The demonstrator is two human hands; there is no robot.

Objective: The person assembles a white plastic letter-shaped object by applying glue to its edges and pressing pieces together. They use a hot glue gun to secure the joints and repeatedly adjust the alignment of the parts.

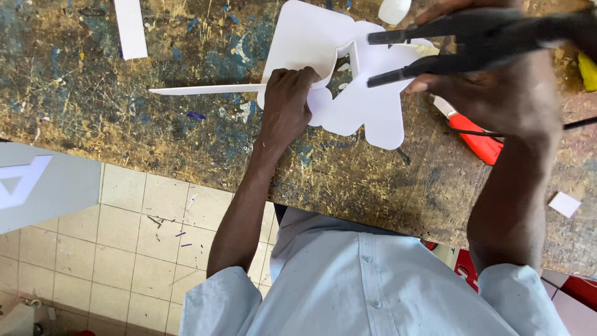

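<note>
Workbench [155,130]: worn, paint-flecked wooden top filling the upper half of the frame.
White strip [130,28]: lies flat at upper left.
Red tool [476,140]: right of centre on the bench, partly hidden.
Yellow object [586,71]: at the right edge, cut off.
White scrap [564,204]: small square at lower right.
Tiled floor [143,249]: pale tiles, lower left.
Grey panel [43,183]: left edge, bearing a white cut-out shape.
</note>
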